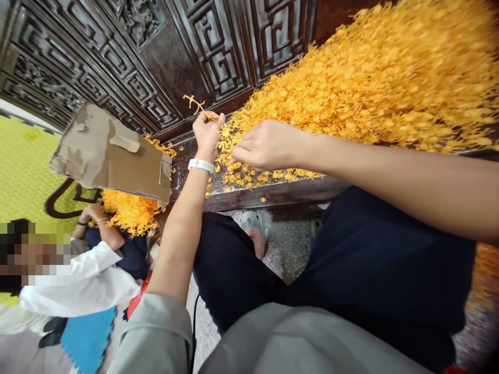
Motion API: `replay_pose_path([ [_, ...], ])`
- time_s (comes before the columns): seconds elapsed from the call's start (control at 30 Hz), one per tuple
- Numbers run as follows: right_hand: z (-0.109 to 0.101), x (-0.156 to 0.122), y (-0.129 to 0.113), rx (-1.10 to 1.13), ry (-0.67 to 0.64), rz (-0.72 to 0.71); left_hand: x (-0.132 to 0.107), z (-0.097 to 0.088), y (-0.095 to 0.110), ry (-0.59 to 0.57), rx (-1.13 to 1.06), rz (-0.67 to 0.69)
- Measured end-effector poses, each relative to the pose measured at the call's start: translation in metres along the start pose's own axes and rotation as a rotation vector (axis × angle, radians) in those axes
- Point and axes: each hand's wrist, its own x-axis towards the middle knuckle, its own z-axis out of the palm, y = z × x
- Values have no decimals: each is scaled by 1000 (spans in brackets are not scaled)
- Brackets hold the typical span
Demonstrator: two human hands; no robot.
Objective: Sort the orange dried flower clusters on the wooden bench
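Note:
My left hand (208,134), with a white band at the wrist, is closed on a thin branching yellow plastic sprue (194,102). The sprue's bare end sticks out past the fingers on the left. Small yellow spidery plastic pieces (225,133) show between my two hands; I cannot tell whether they are still joined to the sprue. Close by on the right, my right hand (259,145) has its fingers curled together over the loose pieces. What its fingertips grip, if anything, is hidden. A large heap of the same yellow pieces (351,98) spreads behind my right hand and forearm.
The heap lies on a dark wooden bench (249,197) against a carved lattice back (222,47). A torn cardboard box (128,161) stands at left. Beyond it a co-worker in a white shirt (86,280) sits beside another yellow pile (132,210). My knees are below the bench edge.

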Motion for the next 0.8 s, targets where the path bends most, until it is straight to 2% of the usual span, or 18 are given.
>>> replay_pose_path([
  [0.1,-4,-3,-10,41,19,3,5,-1,-5,-22,28,-1],
  [0.17,2,-6,-35,23,-4,-69,10,-6,-12,7,73,30],
  [0.23,13,-10,-68,-30,-51,-233,16,-18,-20,79,113,23],
  [0.3,25,-15,-96,-119,-96,-435,18,-32,-27,127,140,-61],
  [0.37,30,-16,-103,-238,-113,-570,17,-44,-31,139,144,-132],
  [0.4,28,-15,-97,-294,-94,-573,16,-48,-31,133,140,-146],
  [0.47,16,-11,-67,-385,10,-460,11,-51,-28,115,119,-142],
  [0.57,-12,-6,-3,-438,276,-92,5,-44,-19,43,100,-143],
  [0.63,-27,-6,34,-409,379,155,2,-36,-12,-16,82,-145],
  [0.7,-31,-7,55,-335,325,326,1,-27,-6,-42,39,-153],
  [0.8,-21,-9,62,-204,98,466,0,-14,3,-44,-40,-178],
])
